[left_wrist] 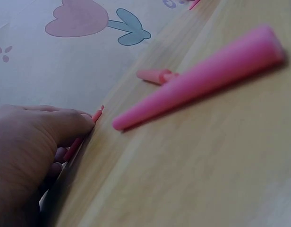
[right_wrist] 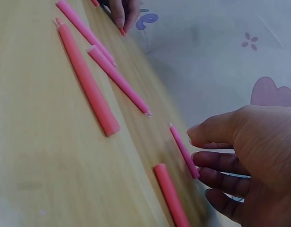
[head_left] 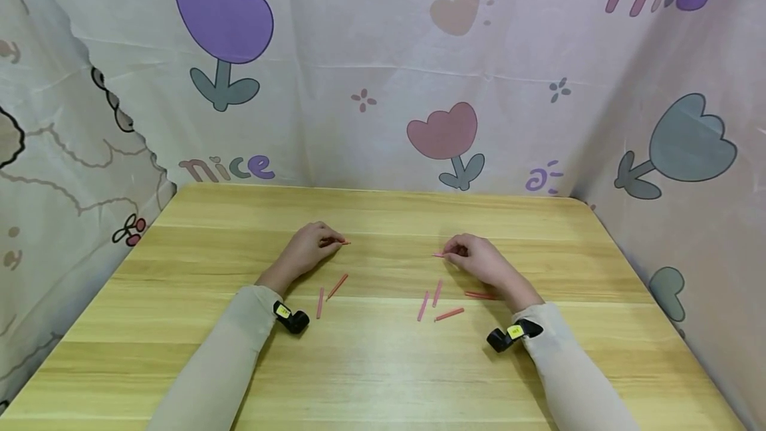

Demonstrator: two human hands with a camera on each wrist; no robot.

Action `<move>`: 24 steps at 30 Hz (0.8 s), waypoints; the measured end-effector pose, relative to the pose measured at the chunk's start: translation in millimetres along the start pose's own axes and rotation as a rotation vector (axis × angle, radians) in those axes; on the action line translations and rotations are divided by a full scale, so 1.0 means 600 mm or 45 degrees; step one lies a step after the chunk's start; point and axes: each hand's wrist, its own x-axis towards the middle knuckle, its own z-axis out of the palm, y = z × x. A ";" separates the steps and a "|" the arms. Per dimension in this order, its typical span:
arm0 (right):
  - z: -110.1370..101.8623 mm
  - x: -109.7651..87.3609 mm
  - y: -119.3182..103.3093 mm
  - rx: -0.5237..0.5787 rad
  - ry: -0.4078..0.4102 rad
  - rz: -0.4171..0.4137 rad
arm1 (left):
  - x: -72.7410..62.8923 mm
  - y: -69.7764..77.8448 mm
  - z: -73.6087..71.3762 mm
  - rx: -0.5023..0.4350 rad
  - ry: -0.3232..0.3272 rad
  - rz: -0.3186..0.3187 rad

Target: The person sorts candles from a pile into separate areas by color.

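Toward the left of the table, my left hand point(head_left: 308, 247) pinches a slim red candle point(left_wrist: 73, 149) between thumb and fingers. Its wick end point(left_wrist: 101, 109) sticks out beyond the thumb. Across from it, my right hand point(head_left: 475, 257) hovers beside a thin pink candle point(right_wrist: 183, 151). That candle shows end to end in the right wrist view, and the thumb and loosely bent fingers point(right_wrist: 221, 161) stand around it with a gap. Nearer me on the left lie a pink candle point(head_left: 320, 302) and a red candle point(head_left: 338, 286).
Below the right hand lie two pink candles point(head_left: 423, 306) point(head_left: 437, 292) and two red candles point(head_left: 449, 314) point(head_left: 480, 295). They rest on a wooden table point(head_left: 383, 364). A printed cloth point(head_left: 335, 32) with flowers hangs behind the far edge and along both sides.
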 end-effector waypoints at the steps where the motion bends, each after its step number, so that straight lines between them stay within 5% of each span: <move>1: -0.001 -0.002 0.000 0.000 -0.002 -0.004 | 0.000 0.000 0.000 0.000 0.001 -0.001; 24: -0.029 -0.033 -0.014 -0.045 -0.074 -0.078 | -0.002 -0.002 0.002 -0.011 0.000 -0.017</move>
